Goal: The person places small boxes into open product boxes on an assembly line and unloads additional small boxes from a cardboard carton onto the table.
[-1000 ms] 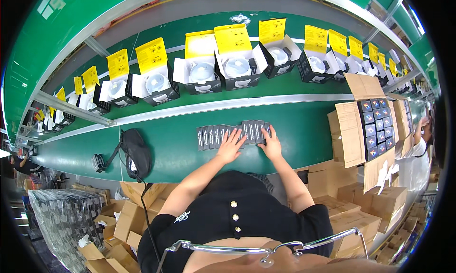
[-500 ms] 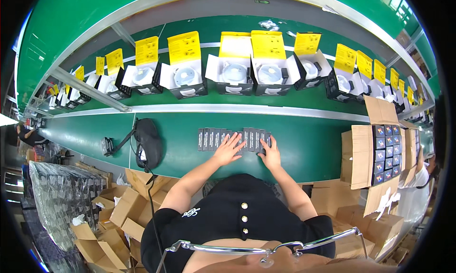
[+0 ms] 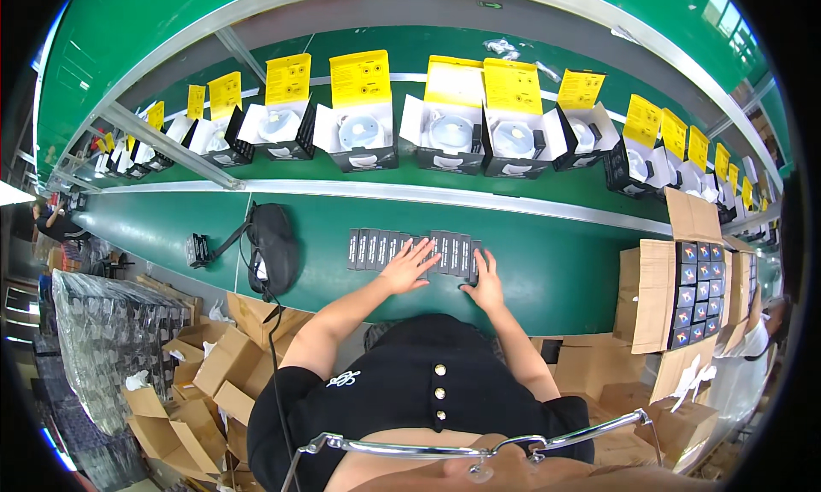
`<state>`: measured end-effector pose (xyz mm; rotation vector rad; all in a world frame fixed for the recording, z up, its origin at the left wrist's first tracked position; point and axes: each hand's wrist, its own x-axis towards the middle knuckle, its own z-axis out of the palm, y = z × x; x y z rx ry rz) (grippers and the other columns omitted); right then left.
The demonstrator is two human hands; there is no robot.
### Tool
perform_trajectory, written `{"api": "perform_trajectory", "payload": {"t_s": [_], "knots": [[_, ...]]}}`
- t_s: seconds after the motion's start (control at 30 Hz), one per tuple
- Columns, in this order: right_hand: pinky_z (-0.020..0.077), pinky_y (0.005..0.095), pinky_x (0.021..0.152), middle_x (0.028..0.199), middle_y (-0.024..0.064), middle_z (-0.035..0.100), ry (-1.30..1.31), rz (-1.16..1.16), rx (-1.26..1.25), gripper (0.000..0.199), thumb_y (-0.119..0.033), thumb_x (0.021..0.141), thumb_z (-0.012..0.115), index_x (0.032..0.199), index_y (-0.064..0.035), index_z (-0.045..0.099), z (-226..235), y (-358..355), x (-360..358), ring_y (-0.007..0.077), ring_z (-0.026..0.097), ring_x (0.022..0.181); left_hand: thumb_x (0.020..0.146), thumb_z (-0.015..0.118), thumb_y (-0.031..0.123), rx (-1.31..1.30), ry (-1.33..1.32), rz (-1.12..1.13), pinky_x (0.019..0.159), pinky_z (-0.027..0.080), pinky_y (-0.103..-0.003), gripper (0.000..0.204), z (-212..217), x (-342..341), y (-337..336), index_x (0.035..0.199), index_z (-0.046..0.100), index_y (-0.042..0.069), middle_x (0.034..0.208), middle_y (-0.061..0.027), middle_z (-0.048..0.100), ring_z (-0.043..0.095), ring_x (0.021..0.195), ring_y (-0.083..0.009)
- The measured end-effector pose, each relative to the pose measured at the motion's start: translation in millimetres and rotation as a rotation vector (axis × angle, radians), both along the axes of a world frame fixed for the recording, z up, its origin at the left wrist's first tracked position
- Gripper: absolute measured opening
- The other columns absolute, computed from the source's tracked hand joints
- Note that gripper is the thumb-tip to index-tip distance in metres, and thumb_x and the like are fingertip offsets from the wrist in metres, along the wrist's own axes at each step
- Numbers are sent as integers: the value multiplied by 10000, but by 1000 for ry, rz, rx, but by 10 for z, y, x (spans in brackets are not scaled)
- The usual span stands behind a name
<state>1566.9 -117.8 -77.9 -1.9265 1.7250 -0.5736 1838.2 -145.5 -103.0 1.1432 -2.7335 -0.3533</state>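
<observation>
The right hand [image 3: 486, 288] is at the right end of a row of small black boxes [image 3: 375, 250] on the green table [image 3: 556, 274], thumb parted from fingers; I cannot tell whether it pinches one. The left hand [image 3: 405, 271] lies over the row's middle, fingers spread. Left is a black bag [image 3: 275, 251]; right, an open carton [image 3: 655, 297]. Farther, yellow-lidded boxes [image 3: 448, 161] stand open.

The row of boxes [image 3: 451, 254] lies on the bench [image 3: 547, 278], right of the bag [image 3: 275, 246].
</observation>
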Motion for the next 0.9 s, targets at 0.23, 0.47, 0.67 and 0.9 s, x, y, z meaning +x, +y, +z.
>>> {"api": "perform_trajectory", "payload": {"t_s": [0.23,0.47,0.67,0.9], "knots": [[540,434,880,1372,151,473,2,-3,34,957,-68,690,823,1497,-201,326,-201,42,54,363,623,1062,913,619,437,-16,-81,23,1208,135,-522,794,44,133,-105,1555,234,170,1619,-156,166,125,1507,-334],[535,421,857,1254,142,540,-19,-42,78,932,-50,710,802,1499,-206,332,-107,61,248,337,636,980,878,671,398,-32,-12,21,1200,154,-535,802,51,313,-110,1541,274,182,1617,-162,173,138,1504,-344],[537,414,837,1230,138,543,-7,-27,16,942,-61,690,822,1490,-203,344,-13,98,392,326,639,943,891,654,437,48,-52,15,1204,116,-555,819,345,448,-18,1556,242,193,1622,-175,134,94,1506,-364],[538,383,793,1196,134,539,-84,-188,-13,983,-69,658,856,1487,-138,332,37,240,382,289,625,864,788,739,507,70,209,219,1174,81,-631,917,444,887,336,1529,308,181,1621,-185,122,81,1499,-406]]}}
